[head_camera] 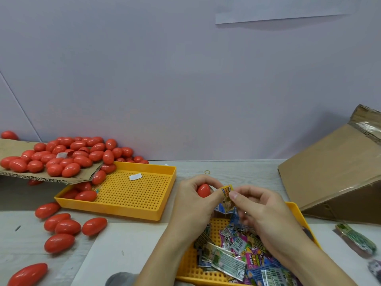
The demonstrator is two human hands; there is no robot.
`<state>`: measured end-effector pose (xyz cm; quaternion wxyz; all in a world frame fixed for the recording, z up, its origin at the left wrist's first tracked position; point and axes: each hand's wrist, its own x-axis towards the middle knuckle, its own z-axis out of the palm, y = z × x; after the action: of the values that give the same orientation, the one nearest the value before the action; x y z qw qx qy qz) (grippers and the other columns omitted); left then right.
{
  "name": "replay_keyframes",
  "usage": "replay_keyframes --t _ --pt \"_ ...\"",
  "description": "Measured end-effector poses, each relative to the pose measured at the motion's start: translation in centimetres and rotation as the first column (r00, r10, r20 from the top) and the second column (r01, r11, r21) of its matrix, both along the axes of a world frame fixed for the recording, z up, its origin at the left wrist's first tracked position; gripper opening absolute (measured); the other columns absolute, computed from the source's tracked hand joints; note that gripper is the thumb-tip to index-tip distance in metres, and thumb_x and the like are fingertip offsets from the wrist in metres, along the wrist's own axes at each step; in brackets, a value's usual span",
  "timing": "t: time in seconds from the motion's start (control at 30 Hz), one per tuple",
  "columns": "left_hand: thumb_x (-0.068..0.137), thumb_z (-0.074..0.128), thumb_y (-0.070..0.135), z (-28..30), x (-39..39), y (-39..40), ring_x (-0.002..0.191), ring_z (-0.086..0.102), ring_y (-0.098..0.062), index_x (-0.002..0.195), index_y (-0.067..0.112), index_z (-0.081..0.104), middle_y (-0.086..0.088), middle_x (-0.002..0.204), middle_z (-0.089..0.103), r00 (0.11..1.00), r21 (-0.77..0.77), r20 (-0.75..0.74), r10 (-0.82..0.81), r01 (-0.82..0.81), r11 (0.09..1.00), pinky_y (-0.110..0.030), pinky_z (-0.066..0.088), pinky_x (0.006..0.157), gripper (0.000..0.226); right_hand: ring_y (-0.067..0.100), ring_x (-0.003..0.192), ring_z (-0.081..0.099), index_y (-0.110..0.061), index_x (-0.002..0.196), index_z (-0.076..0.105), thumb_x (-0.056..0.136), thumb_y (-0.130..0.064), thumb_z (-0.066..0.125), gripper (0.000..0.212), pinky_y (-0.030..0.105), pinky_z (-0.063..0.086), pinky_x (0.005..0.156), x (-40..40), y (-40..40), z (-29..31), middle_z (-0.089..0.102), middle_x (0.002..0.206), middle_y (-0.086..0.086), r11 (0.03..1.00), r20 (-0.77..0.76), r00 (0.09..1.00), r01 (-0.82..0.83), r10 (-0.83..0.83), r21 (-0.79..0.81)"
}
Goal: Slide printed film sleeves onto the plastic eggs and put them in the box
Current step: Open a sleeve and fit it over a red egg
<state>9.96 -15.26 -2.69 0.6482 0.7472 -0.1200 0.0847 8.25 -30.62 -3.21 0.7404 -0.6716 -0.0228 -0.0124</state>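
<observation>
A: Status on the hands?

B: My left hand (pixel 193 195) is wrapped round one red egg (pixel 203 190), fingers curled over the top, thumb along the near side. My right hand (pixel 257 207) pinches a sleeve (pixel 226 195) between thumb and forefinger, just beside the egg's right end. Can't tell if the sleeve touches the egg; it's not over it.

A: Sleeve stock?

B: Loose pile of sleeves (pixel 233 250) in the near tray (pixel 296 215), under my right wrist. Another bundle (pixel 356 240) lies on the table (pixel 127 240), right of that tray.

A: Eggs?

B: Most sit heaped on a cardboard flap (pixel 12 149) at far left, heap (pixel 68 155) spilling over its edge into the far tray (pixel 132 195). Several lie loose on the table at near left (pixel 61 226).

A: Box?

B: Box (pixel 329 174) at right, tipped on its side. Can't see inside it from here.

A: Anything else?

B: Rubber band (pixel 207 172) on the table beyond my hands. White slip (pixel 135 176) in the far tray.
</observation>
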Motion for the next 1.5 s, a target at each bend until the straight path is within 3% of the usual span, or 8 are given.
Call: replay_keyframes --t 0.03,0.17,0.23,0.37,0.53,0.8,1.2,1.5 --pt "0.084 0.077 0.019 -0.07 0.00 0.05 0.048 0.049 -0.007 0.078 0.027 0.071 0.012 0.055 0.055 1.000 -0.001 -0.002 -0.005 0.005 1.000 -0.019 0.042 0.048 0.012 0.014 0.057 0.050 -0.021 0.082 0.076 0.080 -0.025 0.074 0.006 0.025 0.042 0.052 0.00 0.02 0.08 0.060 0.064 0.006 0.999 0.016 0.999 0.031 -0.032 0.010" --pt "0.080 0.063 0.029 0.01 -0.15 0.15 0.060 0.050 -0.012 0.101 0.032 0.062 0.004 0.072 0.054 0.988 -0.088 -0.151 -0.039 0.025 0.996 -0.025 0.044 0.057 0.021 0.010 0.057 0.055 -0.013 0.080 0.073 0.089 -0.015 0.069 0.010 0.024 0.046 0.055 0.38 -0.46 -0.04 0.066 0.063 0.001 0.971 0.112 0.965 0.234 -0.237 0.036" --pt "0.085 0.053 0.017 0.04 -0.19 -0.06 0.069 0.054 -0.013 0.115 0.024 0.055 -0.003 0.087 0.059 0.959 -0.188 -0.234 -0.157 0.114 0.976 -0.028 0.044 0.059 0.030 0.007 0.056 0.058 -0.013 0.082 0.071 0.089 -0.015 0.069 0.008 0.018 0.048 0.055 0.39 -0.39 -0.07 0.066 0.062 -0.001 0.960 0.156 0.948 0.281 -0.278 0.008" --pt "0.096 0.057 0.004 -0.01 -0.43 -0.35 0.082 0.069 -0.011 0.122 0.025 0.049 -0.002 0.107 0.067 0.953 -0.099 -0.229 -0.200 0.181 0.978 -0.022 0.052 0.067 0.034 0.005 0.058 0.061 -0.015 0.084 0.071 0.089 -0.017 0.069 0.006 0.018 0.049 0.057 0.50 -0.14 -0.26 0.068 0.064 -0.001 0.945 0.161 0.934 0.327 -0.320 -0.021" --pt "0.081 0.081 0.019 0.33 -0.41 -0.17 0.080 0.073 -0.019 0.110 0.030 0.059 -0.004 0.095 0.072 0.997 -0.076 -0.059 -0.047 0.042 0.996 -0.023 0.056 0.063 0.038 0.006 0.058 0.061 -0.017 0.084 0.072 0.090 -0.020 0.069 0.007 0.024 0.047 0.062 0.57 -0.49 -0.43 0.068 0.063 0.000 0.931 0.134 0.922 0.364 -0.362 0.012" --pt "0.077 0.084 0.019 0.52 -0.34 -0.12 0.076 0.072 -0.019 0.106 0.030 0.065 -0.004 0.089 0.073 1.000 -0.117 0.008 0.027 -0.026 0.993 -0.028 0.060 0.066 0.037 0.005 0.058 0.062 -0.018 0.087 0.072 0.090 -0.020 0.069 0.005 0.023 0.047 0.062 0.59 -0.41 -0.34 0.068 0.063 -0.002 0.928 0.130 0.919 0.372 -0.371 0.018" --pt "0.081 0.078 0.015 0.47 -0.08 0.31 0.096 0.074 -0.027 0.121 0.033 0.068 -0.004 0.108 0.074 0.995 -0.345 -0.033 -0.094 0.077 0.936 -0.033 0.060 0.084 0.045 0.005 0.058 0.061 -0.017 0.087 0.072 0.089 -0.019 0.069 0.004 0.023 0.048 0.062 0.51 -0.29 -0.29 0.069 0.063 -0.002 0.931 0.120 0.924 0.364 -0.363 0.010" --pt "0.088 0.066 -0.004 0.59 -0.05 0.43 0.099 0.072 -0.034 0.119 0.018 0.069 -0.014 0.104 0.074 0.967 -0.581 -0.132 -0.219 0.104 0.807 -0.027 0.058 0.078 0.039 0.004 0.058 0.061 -0.017 0.087 0.072 0.089 -0.019 0.069 0.005 0.024 0.047 0.063 0.45 -0.27 -0.20 0.068 0.063 -0.003 0.934 0.112 0.927 0.358 -0.357 0.016"
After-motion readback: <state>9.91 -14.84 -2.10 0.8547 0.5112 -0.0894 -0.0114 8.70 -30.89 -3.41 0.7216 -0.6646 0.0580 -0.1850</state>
